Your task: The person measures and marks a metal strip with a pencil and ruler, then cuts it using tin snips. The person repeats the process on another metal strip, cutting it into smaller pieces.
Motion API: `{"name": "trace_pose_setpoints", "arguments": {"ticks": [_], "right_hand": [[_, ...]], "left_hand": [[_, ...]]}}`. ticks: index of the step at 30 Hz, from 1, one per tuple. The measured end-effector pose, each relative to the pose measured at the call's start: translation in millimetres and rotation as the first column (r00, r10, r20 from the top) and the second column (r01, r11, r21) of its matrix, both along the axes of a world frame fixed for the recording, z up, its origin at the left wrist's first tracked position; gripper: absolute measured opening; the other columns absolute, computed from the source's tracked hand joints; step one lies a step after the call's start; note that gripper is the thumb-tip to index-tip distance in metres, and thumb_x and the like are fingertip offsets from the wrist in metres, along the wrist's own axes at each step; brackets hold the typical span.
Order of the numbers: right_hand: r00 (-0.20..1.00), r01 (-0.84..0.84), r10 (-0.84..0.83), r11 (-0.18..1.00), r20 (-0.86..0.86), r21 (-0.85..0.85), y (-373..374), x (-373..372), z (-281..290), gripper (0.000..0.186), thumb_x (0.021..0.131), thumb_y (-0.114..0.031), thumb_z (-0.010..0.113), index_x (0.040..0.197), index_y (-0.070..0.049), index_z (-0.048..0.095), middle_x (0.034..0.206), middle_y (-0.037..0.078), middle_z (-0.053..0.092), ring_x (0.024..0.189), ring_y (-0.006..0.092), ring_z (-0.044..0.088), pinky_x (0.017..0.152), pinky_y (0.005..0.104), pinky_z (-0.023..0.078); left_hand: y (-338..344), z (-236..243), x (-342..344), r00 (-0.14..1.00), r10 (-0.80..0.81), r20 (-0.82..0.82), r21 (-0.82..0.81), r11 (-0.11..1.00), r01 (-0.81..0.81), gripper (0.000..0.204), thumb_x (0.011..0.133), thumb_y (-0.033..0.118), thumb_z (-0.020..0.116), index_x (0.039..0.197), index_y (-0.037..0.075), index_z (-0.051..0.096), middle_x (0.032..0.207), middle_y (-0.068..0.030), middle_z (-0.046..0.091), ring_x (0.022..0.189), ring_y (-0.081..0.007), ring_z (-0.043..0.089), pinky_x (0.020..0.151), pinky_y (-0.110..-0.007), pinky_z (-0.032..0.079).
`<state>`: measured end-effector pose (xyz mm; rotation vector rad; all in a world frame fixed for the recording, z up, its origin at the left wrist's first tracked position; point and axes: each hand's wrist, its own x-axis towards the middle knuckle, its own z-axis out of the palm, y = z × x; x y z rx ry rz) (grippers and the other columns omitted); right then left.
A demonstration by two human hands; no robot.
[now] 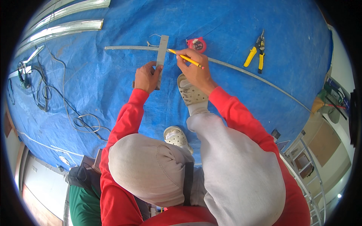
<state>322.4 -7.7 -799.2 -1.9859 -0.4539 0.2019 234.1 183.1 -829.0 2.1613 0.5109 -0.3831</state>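
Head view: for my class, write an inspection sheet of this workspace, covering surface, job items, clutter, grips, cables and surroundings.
Surface: wrinkled blue tarp.
Job items: metal straightedge crosses a long thin metal strip; yellow pencil points at the strip.
Clutter: red tape measure, yellow-handled snips, several metal lengths upper left.
Grips: left grip holds the straightedge; right grip holds the pencil.
Cables: dark cables loosely looped at left.
Surroundings: ladder at lower right.
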Motion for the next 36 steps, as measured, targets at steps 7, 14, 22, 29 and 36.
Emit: {"name": "trace_pose_setpoints", "arguments": {"ticks": [7, 14, 22, 29, 36], "right_hand": [[0.998, 0.029, -0.027, 0.999, -0.061, 0.031, 1.2, -1.8, 1.4, 0.013, 0.086, 0.0, 0.073, 0.099, -0.002, 0.072, 0.087, 0.015, 0.074, 0.076, 0.0307, 0.07, 0.07, 0.0389, 0.053], [0.998, 0.045, -0.042, 0.998, -0.052, 0.053, 2.2, -2.9, -1.2, 0.014, 0.086, 0.001, 0.074, 0.099, -0.002, 0.072, 0.086, 0.015, 0.073, 0.075, 0.03, 0.07, 0.067, 0.0384, 0.054], [0.999, 0.033, -0.032, 0.999, -0.043, 0.028, 0.7, -1.9, -1.3, 0.015, 0.086, 0.002, 0.073, 0.1, -0.002, 0.071, 0.086, 0.015, 0.073, 0.075, 0.0304, 0.07, 0.067, 0.0393, 0.053], [0.998, 0.038, -0.036, 0.999, -0.048, 0.031, 2.6, -2.0, -0.9, 0.014, 0.086, 0.001, 0.073, 0.1, -0.001, 0.072, 0.087, 0.016, 0.074, 0.075, 0.0312, 0.071, 0.066, 0.0393, 0.054], [0.999, 0.023, -0.022, 0.999, -0.045, 0.031, 4.1, -1.8, 3.3, 0.013, 0.086, 0.001, 0.073, 0.099, 0.0, 0.071, 0.088, 0.017, 0.074, 0.075, 0.0318, 0.072, 0.065, 0.0389, 0.054]], "left_hand": [[-2.2, 1.7, -1.3, 1.0, -0.01, 0.024, 0.006, 1.0, 0.01, 0.036, 0.098, 0.038, 0.07, 0.105, 0.003, 0.075, 0.069, -0.0147, 0.071, 0.062, -0.0331, 0.07, 0.06, -0.043, 0.054], [-2.0, -1.7, -2.6, 0.999, -0.022, 0.039, -0.003, 1.0, 0.022, 0.035, 0.098, 0.037, 0.069, 0.104, 0.003, 0.075, 0.069, -0.0147, 0.071, 0.061, -0.0336, 0.07, 0.06, -0.043, 0.053], [-2.3, 0.0, -1.6, 0.999, -0.031, 0.033, 0.007, 1.0, 0.03, 0.035, 0.098, 0.037, 0.069, 0.103, 0.003, 0.075, 0.069, -0.0149, 0.072, 0.062, -0.0337, 0.07, 0.06, -0.044, 0.054], [-1.9, -1.7, -1.4, 0.999, -0.028, 0.038, -0.001, 1.0, 0.028, 0.035, 0.098, 0.037, 0.069, 0.103, 0.003, 0.075, 0.069, -0.0152, 0.072, 0.061, -0.0337, 0.07, 0.06, -0.044, 0.054], [-2.5, 1.6, -0.8, 0.999, -0.026, 0.026, -0.002, 1.0, 0.026, 0.035, 0.098, 0.037, 0.07, 0.102, 0.003, 0.075, 0.07, -0.0156, 0.071, 0.062, -0.0347, 0.07, 0.06, -0.044, 0.053]]}}
